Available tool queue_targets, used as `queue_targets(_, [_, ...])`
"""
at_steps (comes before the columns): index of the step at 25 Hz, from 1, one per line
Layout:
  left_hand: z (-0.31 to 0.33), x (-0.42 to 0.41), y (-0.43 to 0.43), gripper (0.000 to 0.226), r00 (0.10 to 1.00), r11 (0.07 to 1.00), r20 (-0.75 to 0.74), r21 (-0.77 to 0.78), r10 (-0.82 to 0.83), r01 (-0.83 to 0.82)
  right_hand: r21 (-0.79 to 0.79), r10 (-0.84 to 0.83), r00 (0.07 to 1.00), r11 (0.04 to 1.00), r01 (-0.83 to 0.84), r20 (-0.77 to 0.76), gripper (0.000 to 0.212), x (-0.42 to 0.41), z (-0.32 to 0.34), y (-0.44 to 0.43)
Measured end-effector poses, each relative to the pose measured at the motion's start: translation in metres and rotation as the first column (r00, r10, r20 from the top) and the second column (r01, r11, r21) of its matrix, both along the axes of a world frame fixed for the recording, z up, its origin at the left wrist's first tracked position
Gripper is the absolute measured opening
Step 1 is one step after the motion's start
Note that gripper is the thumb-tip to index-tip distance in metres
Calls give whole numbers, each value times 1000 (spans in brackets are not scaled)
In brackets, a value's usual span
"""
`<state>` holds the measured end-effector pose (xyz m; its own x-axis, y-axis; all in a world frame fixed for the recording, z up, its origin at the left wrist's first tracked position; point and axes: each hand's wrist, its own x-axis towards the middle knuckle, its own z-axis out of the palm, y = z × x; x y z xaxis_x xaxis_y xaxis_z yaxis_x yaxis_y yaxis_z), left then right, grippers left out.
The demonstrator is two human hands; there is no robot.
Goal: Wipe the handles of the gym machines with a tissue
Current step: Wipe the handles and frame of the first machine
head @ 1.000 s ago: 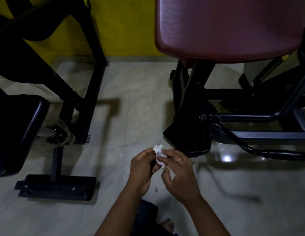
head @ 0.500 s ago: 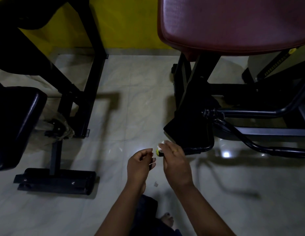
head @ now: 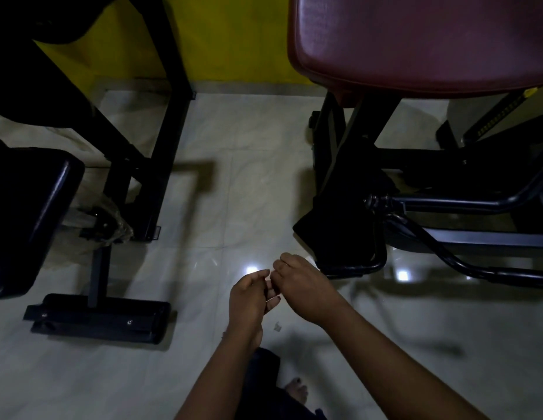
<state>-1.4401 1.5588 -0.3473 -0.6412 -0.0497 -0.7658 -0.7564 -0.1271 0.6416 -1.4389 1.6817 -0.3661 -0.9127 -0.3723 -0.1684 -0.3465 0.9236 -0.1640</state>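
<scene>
White paper tissue: not visible, and it cannot be told whether it lies inside the curled fingers. Advised: bunch it into a firm pad before reaching for the black tubular steel handle bar at two o'clock. Left hand and right hand meet at the fingertips, fingers curled, contents hidden. A small white scrap lies at six o'clock.

The one head-worn camera is looking forward and steeply down from close above the left hand and right hand, taking in tiled floor beyond them and a maroon seat past the right hand.
</scene>
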Motion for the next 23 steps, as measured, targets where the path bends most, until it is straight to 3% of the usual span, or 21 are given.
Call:
queue_targets(2, [0,0,-3,25,1000,1000,-1,12,-22,22,-74,60,982,994,-74,-176,21,13,-9,13])
queue_targets(4, [3,0,-6,24,999,999,-24,14,-45,45,-122,-4,968,992,-27,-249,22,14,-10,10])
queue_targets(6, [4,-4,-9,24,998,998,-39,14,-53,54,-250,-183,958,960,126,-220,12,6,-4,-6])
queue_targets(8, [5,-7,-10,24,998,999,-32,26,-46,47,-425,-393,905,856,295,-164,12,0,-1,-13])
queue_targets(10, [8,-8,-8,21,999,997,-36,74,-34,37,-519,-437,883,802,295,-173,19,7,2,-6])
queue_targets(13, [12,-6,-2,18,996,987,-74,147,-48,58,-503,-334,885,853,138,-324,26,38,-7,7])
queue_targets(16, [12,-5,2,17,995,987,-84,146,-51,63,-461,-308,851,883,89,-426,27,62,-25,7])
queue_targets(19, [11,-5,0,21,976,983,-152,70,-158,170,-529,-481,786,815,237,-388,29,46,-21,1])
queue_targets(23, [11,-4,-2,31,930,959,-235,-80,-282,270,-491,-747,571,659,570,-340,34,22,1,1])
